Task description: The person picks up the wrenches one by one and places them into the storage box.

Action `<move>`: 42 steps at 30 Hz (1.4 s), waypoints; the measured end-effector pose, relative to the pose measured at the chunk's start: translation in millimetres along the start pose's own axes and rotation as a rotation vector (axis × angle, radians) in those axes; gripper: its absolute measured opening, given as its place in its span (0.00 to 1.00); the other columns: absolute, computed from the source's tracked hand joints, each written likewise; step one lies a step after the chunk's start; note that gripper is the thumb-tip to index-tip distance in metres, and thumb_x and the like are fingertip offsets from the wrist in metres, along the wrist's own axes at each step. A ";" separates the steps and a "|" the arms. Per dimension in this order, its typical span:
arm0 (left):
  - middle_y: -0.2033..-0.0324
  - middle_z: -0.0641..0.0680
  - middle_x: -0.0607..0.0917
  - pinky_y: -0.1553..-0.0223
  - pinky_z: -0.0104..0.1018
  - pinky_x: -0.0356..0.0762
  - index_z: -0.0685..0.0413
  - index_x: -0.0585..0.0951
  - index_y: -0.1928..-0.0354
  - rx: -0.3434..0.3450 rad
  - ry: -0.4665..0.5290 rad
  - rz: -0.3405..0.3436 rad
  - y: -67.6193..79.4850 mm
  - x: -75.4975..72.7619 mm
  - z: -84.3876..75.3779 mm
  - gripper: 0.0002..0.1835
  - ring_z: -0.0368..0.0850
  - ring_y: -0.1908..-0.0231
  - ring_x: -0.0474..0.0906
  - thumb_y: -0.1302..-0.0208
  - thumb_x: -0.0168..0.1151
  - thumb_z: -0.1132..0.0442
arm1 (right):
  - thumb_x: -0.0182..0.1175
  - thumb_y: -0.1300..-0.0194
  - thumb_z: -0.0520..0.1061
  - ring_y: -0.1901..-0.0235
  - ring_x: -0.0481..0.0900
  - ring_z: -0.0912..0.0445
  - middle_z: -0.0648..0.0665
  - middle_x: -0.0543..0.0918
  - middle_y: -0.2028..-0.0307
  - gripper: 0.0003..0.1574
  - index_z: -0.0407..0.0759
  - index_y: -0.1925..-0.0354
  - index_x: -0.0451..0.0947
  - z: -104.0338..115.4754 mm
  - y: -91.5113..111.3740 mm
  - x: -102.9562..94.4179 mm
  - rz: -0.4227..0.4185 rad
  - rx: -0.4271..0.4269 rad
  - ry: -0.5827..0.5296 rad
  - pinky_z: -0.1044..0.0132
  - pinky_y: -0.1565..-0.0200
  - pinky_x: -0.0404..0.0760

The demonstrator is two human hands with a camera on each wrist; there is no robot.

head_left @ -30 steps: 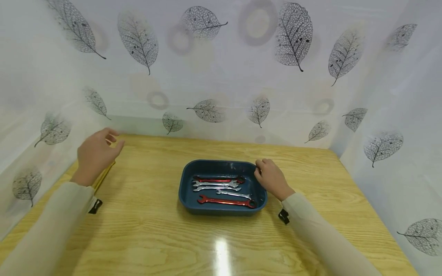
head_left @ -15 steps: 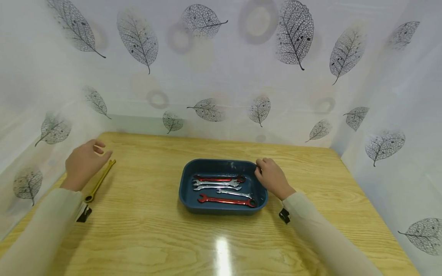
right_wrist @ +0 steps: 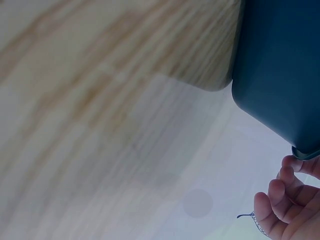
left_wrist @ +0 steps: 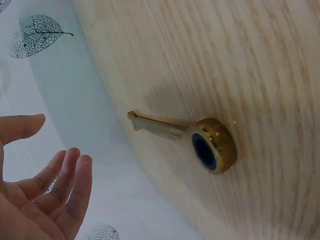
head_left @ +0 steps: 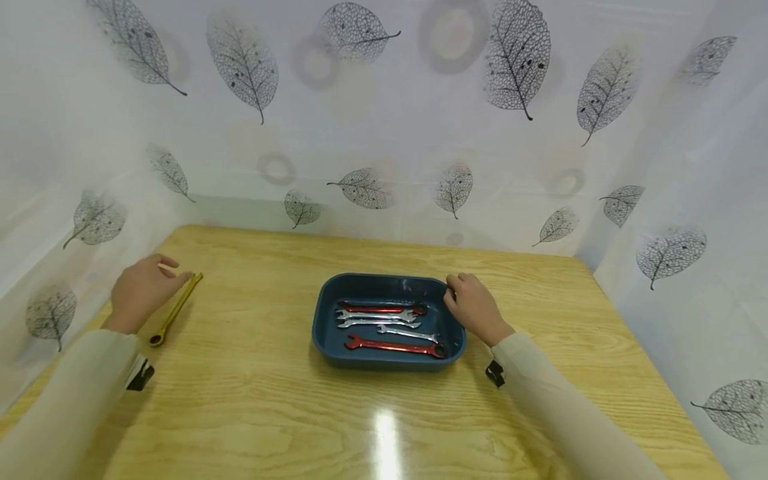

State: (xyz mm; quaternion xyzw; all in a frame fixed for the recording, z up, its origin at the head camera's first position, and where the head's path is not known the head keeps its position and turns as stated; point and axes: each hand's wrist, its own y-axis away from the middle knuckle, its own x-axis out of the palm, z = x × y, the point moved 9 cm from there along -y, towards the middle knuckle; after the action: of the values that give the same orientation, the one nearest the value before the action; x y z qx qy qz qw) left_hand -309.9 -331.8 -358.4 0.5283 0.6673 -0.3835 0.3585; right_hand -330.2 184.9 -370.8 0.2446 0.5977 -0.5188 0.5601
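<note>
On the left of the table lies a gold combination wrench [head_left: 176, 310], its ring end toward me. My left hand [head_left: 142, 291] hovers beside and above it, thumb and fingers apart and holding nothing. In the left wrist view that hand [left_wrist: 47, 187] is clear of the wrench [left_wrist: 212, 145]. My right hand [head_left: 477, 308] pinches the rim of a dark blue plastic bin [head_left: 384, 364] at its back right corner. Several wrenches lie inside, among them a red wrench [head_left: 396, 346] at the front and a small silver wrench [head_left: 408, 333].
The wooden table [head_left: 270, 413] carries the bin near its middle. A white curtain [head_left: 384, 133] with leaf prints hangs behind the table and along both sides.
My left hand has moved left and lower, uncovering the gold wrench on the table. My right hand stays on the bin's rim, and the bin has not moved.
</note>
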 end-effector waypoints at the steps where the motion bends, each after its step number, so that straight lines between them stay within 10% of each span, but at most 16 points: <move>1: 0.59 0.73 0.80 0.81 0.36 0.70 0.69 0.73 0.51 -0.001 0.006 0.008 0.1 1.5 1.4 0.32 0.57 0.72 0.79 0.37 0.52 0.42 | 0.50 0.37 0.39 0.77 0.61 0.54 0.46 0.66 0.79 0.09 0.42 0.75 0.67 -0.2 0.0 0.5 0.003 0.001 0.000 0.62 0.72 0.62; 18: 0.57 0.75 0.80 0.73 0.44 0.78 0.77 0.70 0.47 -0.089 0.058 0.207 -0.1 23.4 23.4 0.37 0.49 0.76 0.83 0.34 0.48 0.42 | 0.50 0.36 0.39 0.77 0.60 0.54 0.46 0.66 0.79 0.10 0.42 0.75 0.67 -0.7 -0.9 0.3 0.017 -0.001 -0.008 0.62 0.72 0.62; 42: 0.58 0.73 0.81 0.69 0.47 0.79 0.77 0.76 0.51 -0.145 0.052 0.299 -2.0 38.1 47.6 0.30 0.49 0.73 0.83 0.37 0.56 0.49 | 0.50 0.36 0.39 0.77 0.60 0.54 0.46 0.65 0.79 0.10 0.43 0.75 0.67 -0.6 -0.8 -0.5 0.009 -0.004 -0.016 0.62 0.71 0.62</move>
State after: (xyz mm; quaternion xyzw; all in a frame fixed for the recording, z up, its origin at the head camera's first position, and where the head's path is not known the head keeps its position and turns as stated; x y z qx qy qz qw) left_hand -315.4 -358.0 -413.2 0.6044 0.6160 -0.2629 0.4313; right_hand -331.1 185.3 -370.1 0.2420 0.5930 -0.5170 0.5679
